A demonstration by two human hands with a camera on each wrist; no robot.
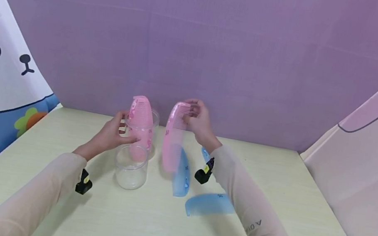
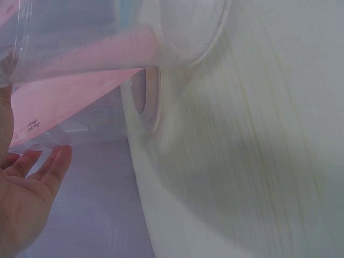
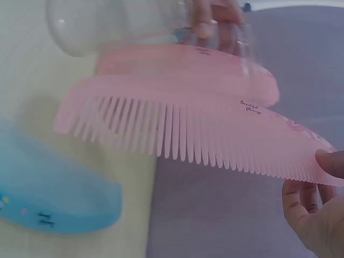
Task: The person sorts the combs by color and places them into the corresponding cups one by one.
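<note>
Left hand (image 1: 107, 135): I read it as gripping the far cup (image 1: 155, 124), thumb on the near side.
Near cup (image 1: 130, 176): upright just in front, crowding that thumb.
Far cup: clear, probably light and tippy; I'd hold below the rim. Standing pink comb (image 1: 143, 110) takes up mouth room.
Held comb (image 1: 171, 140): pink, right of both cups; likely light, stiff, slick, teeth brittle. Best taken by the spine.
Right hand (image 1: 200, 123): pinches its upper end.
Blue combs (image 1: 209, 204): on the table (image 1: 135, 226); the sleeve (image 1: 237, 185) partly hides some.

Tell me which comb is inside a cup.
The pink comb in the far cup; the other pink comb is in the right hand, blue combs lie on the table.
</note>
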